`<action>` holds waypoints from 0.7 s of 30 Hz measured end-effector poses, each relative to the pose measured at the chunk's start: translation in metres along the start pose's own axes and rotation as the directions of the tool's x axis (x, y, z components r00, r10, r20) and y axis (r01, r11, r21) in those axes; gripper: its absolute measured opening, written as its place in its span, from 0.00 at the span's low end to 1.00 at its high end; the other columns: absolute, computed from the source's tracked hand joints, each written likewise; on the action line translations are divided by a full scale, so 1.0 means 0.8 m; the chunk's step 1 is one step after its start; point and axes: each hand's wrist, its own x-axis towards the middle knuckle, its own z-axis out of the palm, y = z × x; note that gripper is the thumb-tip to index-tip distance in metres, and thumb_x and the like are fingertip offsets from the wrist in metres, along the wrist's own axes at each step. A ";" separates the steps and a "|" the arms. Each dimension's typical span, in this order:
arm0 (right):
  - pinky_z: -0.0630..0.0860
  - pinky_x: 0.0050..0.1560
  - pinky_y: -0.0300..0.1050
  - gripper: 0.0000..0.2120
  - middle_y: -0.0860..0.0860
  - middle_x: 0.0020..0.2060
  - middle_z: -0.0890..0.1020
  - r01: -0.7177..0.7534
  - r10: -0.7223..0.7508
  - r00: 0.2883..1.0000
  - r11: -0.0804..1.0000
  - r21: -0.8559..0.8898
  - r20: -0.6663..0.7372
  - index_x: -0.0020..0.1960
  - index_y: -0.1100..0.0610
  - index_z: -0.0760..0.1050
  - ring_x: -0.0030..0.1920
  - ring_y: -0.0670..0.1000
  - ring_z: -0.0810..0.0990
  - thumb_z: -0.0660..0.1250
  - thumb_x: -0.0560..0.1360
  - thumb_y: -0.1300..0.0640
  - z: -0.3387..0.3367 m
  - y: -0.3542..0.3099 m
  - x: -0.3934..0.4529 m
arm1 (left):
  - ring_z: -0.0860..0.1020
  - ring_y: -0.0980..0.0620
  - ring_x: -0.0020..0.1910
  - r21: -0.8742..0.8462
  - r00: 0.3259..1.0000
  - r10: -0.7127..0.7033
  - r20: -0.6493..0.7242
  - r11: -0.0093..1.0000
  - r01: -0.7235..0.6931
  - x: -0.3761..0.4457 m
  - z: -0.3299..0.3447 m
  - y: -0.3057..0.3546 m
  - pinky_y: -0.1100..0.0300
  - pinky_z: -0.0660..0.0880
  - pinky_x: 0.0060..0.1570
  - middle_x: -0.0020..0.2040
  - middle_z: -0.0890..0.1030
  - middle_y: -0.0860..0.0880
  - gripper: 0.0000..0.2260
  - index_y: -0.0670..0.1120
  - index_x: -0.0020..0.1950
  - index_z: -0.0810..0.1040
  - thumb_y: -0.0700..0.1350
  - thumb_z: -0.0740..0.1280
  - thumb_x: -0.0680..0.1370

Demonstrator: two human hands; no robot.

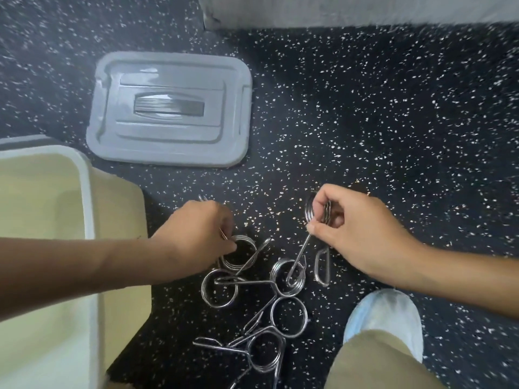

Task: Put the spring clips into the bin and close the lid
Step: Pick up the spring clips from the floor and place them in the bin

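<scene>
Several steel spring clips (288, 313) lie in a loose pile on the black speckled floor in front of me. My left hand (196, 234) is closed on one coiled clip (241, 255) at the pile's upper left edge. My right hand (356, 228) pinches another clip (311, 211) by its coil, lifted a little, its long handle hanging down over the pile. The cream bin (87, 197) stands open at the left, its inside showing no clips. The grey lid (168, 108) lies flat on the floor beyond the bin, handle side up.
My foot in a blue shoe cover (384, 321) and a khaki trouser leg sit at the lower right, close to the pile. A pale wall base (351, 9) runs along the top. The speckled floor stretches out to the right.
</scene>
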 end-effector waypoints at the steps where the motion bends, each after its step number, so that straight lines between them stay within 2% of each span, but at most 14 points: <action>1: 0.71 0.29 0.43 0.09 0.42 0.25 0.75 0.001 -0.001 1.000 1.000 0.001 -0.001 0.42 0.48 0.73 0.24 0.44 0.69 0.73 0.74 0.54 0.000 0.000 -0.001 | 0.78 0.58 0.33 -0.014 1.000 -0.001 -0.014 1.000 0.001 -0.002 0.000 0.000 0.63 0.71 0.32 0.32 0.79 0.57 0.06 0.52 0.40 0.80 0.48 0.76 0.72; 5: 0.73 0.31 0.45 0.09 0.45 0.33 0.81 0.034 -0.034 0.999 0.999 0.031 0.006 0.43 0.48 0.72 0.25 0.45 0.71 0.72 0.76 0.57 -0.004 -0.009 -0.004 | 0.78 0.59 0.35 0.012 0.996 0.027 -0.085 1.000 -0.026 -0.010 -0.005 -0.001 0.65 0.68 0.31 0.34 0.79 0.57 0.07 0.53 0.40 0.80 0.49 0.77 0.70; 8: 0.71 0.28 0.44 0.09 0.46 0.31 0.79 0.046 -0.046 0.999 0.998 0.041 -0.002 0.43 0.49 0.72 0.24 0.45 0.68 0.70 0.76 0.60 -0.014 -0.017 -0.010 | 0.77 0.62 0.34 -0.004 0.989 0.031 -0.142 0.999 -0.032 -0.015 -0.015 0.002 0.67 0.65 0.30 0.34 0.79 0.57 0.09 0.56 0.40 0.77 0.49 0.77 0.70; 11: 0.70 0.24 0.46 0.09 0.49 0.29 0.77 0.028 -0.028 1.000 0.998 0.063 -0.005 0.43 0.49 0.71 0.24 0.47 0.67 0.67 0.77 0.61 -0.025 -0.019 -0.019 | 0.75 0.61 0.32 -0.014 0.967 0.052 -0.250 0.998 -0.057 -0.018 -0.027 0.003 0.64 0.66 0.29 0.34 0.79 0.57 0.13 0.56 0.38 0.73 0.43 0.76 0.69; 13: 0.69 0.24 0.44 0.10 0.49 0.30 0.77 0.021 -0.020 1.000 0.997 0.069 -0.014 0.43 0.49 0.71 0.26 0.47 0.67 0.66 0.78 0.62 -0.032 -0.020 -0.024 | 0.75 0.59 0.32 -0.025 0.957 0.067 -0.282 0.997 -0.077 -0.021 -0.040 0.007 0.60 0.67 0.30 0.35 0.80 0.56 0.13 0.57 0.38 0.72 0.45 0.76 0.70; 15: 0.68 0.26 0.41 0.12 0.48 0.32 0.79 0.010 -0.008 1.000 0.997 0.082 -0.020 0.43 0.49 0.71 0.27 0.45 0.67 0.65 0.78 0.64 -0.037 -0.021 -0.028 | 0.76 0.57 0.34 -0.059 0.957 0.076 -0.280 0.994 -0.096 -0.027 -0.054 0.013 0.57 0.70 0.32 0.36 0.80 0.55 0.15 0.58 0.38 0.71 0.51 0.79 0.69; 18: 0.69 0.27 0.42 0.12 0.50 0.40 0.84 -0.013 0.015 1.000 0.996 0.085 -0.017 0.43 0.49 0.70 0.27 0.45 0.67 0.63 0.78 0.66 -0.045 -0.027 -0.033 | 0.76 0.54 0.33 -0.169 0.963 0.087 -0.257 0.977 -0.133 -0.048 -0.079 0.021 0.55 0.74 0.33 0.35 0.80 0.54 0.14 0.56 0.40 0.74 0.54 0.79 0.68; 20: 0.68 0.27 0.42 0.12 0.50 0.42 0.84 -0.014 0.016 1.000 0.996 0.084 -0.018 0.44 0.49 0.71 0.26 0.44 0.66 0.62 0.78 0.67 -0.049 -0.033 -0.035 | 0.77 0.55 0.33 -0.216 0.978 0.102 -0.181 0.966 -0.141 -0.065 -0.097 0.016 0.53 0.76 0.33 0.35 0.82 0.53 0.10 0.57 0.41 0.76 0.53 0.77 0.70; 21: 0.67 0.26 0.41 0.13 0.50 0.42 0.84 -0.011 0.012 1.000 0.996 0.088 -0.016 0.44 0.50 0.71 0.25 0.43 0.66 0.61 0.78 0.67 -0.050 -0.036 -0.036 | 0.80 0.55 0.35 -0.260 0.986 0.119 -0.119 0.954 -0.147 -0.074 -0.105 0.010 0.49 0.80 0.36 0.37 0.83 0.54 0.09 0.59 0.42 0.77 0.52 0.76 0.71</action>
